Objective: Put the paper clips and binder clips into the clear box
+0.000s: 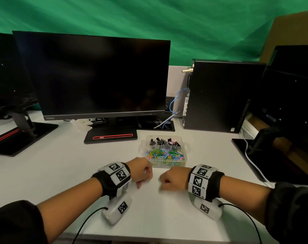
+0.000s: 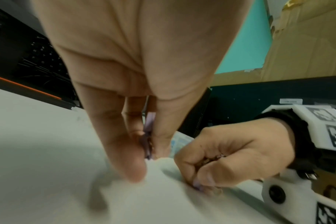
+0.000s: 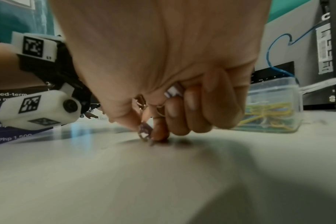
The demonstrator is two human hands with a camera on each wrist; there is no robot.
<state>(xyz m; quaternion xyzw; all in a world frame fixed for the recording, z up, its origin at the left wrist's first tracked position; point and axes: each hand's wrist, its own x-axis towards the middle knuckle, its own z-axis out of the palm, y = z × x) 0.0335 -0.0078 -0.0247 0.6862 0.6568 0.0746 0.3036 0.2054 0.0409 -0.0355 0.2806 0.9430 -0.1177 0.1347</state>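
The clear box (image 1: 167,163) stands on the white desk just beyond both hands. Colourful paper clips (image 1: 164,154) fill its near half and black binder clips (image 1: 163,141) its far half. My left hand (image 1: 144,173) rests curled on the desk before the box's left corner; in the left wrist view it (image 2: 144,153) pinches a lilac binder clip (image 2: 149,136) between thumb and fingers. My right hand (image 1: 167,182), a short gap to the right, is curled round small binder clips (image 3: 173,91). Its thumb and forefinger (image 3: 150,130) pinch a dark purple clip (image 3: 144,131) against the desk.
A black monitor (image 1: 97,76) on its stand (image 1: 111,136) rises behind the box on the left. A black computer tower (image 1: 220,95) with blue cables (image 1: 176,101) stands behind on the right. Further monitor bases flank both sides of the desk.
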